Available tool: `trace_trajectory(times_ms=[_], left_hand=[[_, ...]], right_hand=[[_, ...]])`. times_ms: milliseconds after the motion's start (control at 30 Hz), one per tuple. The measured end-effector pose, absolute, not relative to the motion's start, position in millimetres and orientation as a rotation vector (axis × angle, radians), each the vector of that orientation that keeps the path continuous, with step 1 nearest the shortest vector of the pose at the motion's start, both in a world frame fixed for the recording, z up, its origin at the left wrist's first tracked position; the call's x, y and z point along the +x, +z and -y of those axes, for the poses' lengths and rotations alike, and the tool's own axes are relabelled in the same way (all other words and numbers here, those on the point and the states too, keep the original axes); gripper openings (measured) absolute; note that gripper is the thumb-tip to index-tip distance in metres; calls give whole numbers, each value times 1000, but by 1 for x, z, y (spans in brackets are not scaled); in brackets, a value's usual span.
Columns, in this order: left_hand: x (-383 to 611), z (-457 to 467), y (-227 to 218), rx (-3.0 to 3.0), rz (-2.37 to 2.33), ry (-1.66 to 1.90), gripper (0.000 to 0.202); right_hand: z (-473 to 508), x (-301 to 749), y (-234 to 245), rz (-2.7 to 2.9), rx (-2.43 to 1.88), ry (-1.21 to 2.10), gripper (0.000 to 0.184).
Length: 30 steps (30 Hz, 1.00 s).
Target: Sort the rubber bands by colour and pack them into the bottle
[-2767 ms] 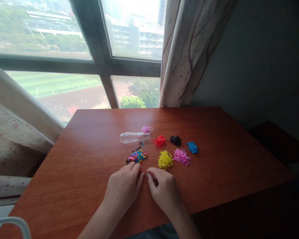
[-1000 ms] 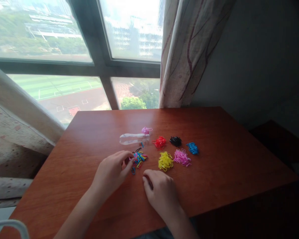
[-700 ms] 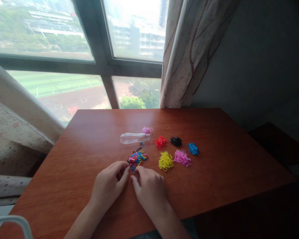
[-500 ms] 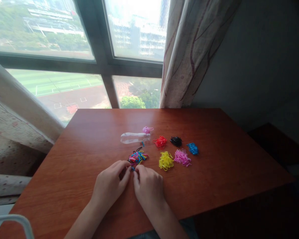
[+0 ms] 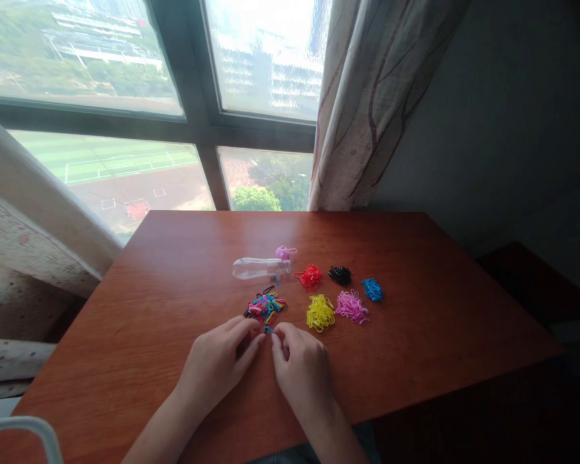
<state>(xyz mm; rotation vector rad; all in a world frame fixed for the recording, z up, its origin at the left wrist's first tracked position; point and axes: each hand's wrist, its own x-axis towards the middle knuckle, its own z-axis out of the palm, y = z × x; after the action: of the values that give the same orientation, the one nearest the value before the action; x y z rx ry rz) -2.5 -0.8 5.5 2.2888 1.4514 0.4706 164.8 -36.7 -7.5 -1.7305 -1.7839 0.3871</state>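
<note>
Head view: left hand (image 5: 217, 354) and right hand (image 5: 302, 361) angle inward over the table (image 5: 415, 328), fingers curled, tips close, 1 blue band (image 5: 269, 329) between them; whether either grips it cannot be told. A multicoloured pile (image 5: 265, 307) lies just beyond.

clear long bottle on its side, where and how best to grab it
Probably around the middle of the long, clear, plastic-looking bottle, from above, gripping across its width. It lies on its side with the smooth rounded end to the left. The neck looks more awkward: a pink piece with a thin loop sits behind it and a small blue strip lies in front.
</note>
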Motion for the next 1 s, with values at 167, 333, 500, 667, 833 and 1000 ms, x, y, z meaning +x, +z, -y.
trace_trajectory(times_ms=[167, 333, 500, 667, 833, 1000], left_hand=[[0, 0, 2, 2316, -1435, 416, 16], [0, 0, -1, 2335, -1407, 450, 16], [-2, 1, -2, 2307, -1388, 515, 15], [-4, 1, 0, 2252, -1359, 580, 15], [-5, -1, 2, 2257, -1428, 570, 18], [-5, -1, 1, 2311, -1519, 555, 19]], right_hand=[[37, 165, -11, 1765, -1726, 374, 12], [39, 164, -12, 1775, -1729, 350, 11], [38, 165, -11, 1744, -1722, 356, 11], [38, 165, -10, 1672, -1732, 373, 12], [42, 174, -4, 1613, -1714, 359, 16], [36, 232, 4, 1482, -1790, 153, 21]])
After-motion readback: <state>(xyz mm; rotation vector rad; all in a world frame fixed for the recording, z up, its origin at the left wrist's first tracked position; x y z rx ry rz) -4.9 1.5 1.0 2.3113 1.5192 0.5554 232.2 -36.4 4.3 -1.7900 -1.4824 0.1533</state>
